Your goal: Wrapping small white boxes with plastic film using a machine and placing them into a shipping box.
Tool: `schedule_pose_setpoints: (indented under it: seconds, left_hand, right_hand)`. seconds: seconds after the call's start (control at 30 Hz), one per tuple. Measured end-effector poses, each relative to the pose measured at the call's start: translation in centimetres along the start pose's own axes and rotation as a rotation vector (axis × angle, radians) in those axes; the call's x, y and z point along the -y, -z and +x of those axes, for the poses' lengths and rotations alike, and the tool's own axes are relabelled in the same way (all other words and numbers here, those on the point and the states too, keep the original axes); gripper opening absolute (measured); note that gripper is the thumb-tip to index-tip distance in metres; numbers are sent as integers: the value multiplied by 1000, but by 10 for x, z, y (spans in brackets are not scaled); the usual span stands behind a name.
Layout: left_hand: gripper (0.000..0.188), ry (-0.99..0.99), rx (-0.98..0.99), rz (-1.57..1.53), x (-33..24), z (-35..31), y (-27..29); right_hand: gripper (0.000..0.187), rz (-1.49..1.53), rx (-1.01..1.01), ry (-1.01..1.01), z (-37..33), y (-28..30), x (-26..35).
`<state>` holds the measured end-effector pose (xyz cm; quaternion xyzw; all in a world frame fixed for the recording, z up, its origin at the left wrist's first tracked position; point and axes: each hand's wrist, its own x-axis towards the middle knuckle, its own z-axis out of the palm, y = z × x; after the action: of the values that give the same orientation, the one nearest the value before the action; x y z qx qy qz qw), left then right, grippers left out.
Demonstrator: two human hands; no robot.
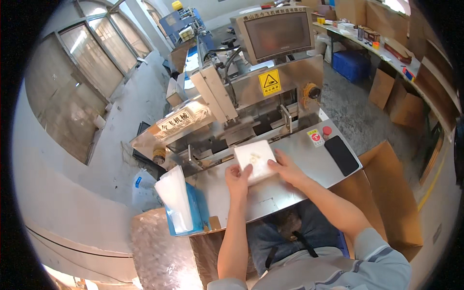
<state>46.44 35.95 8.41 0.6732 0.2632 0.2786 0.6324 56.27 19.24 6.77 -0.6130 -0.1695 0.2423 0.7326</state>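
Between my two hands is a flat white square pack [252,162] with a small gold-coloured mark in its middle; its exact kind I cannot make out. My left hand [237,179] is closed on its near left edge, thumb on top. At the right edge my right hand [287,169] grips it too, thumb over the top and fingers along the side. The pack is just over the metal worktop [270,199], in front of the machine's slot; whether it touches the worktop I cannot tell.
A blue box [194,205] with white sheets [175,195] stands at the worktop's left end. At the right lie a black phone [341,155] and a red button [327,131]. The machine's screen [278,33] rises behind. An open cardboard carton [392,193] is on the right.
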Motion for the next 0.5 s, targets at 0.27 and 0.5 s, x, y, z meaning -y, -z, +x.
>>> schedule_pose_setpoints:
  seconds: [0.27,0.5]
  left_hand:
    - [46,-21,663,-119,-38,-50,-23]
    - [31,179,17,-271,38,102,6]
  right_hand:
    - [94,-288,470,-67,-49,93,65]
    - [75,-127,-73,-2,-132,214,106]
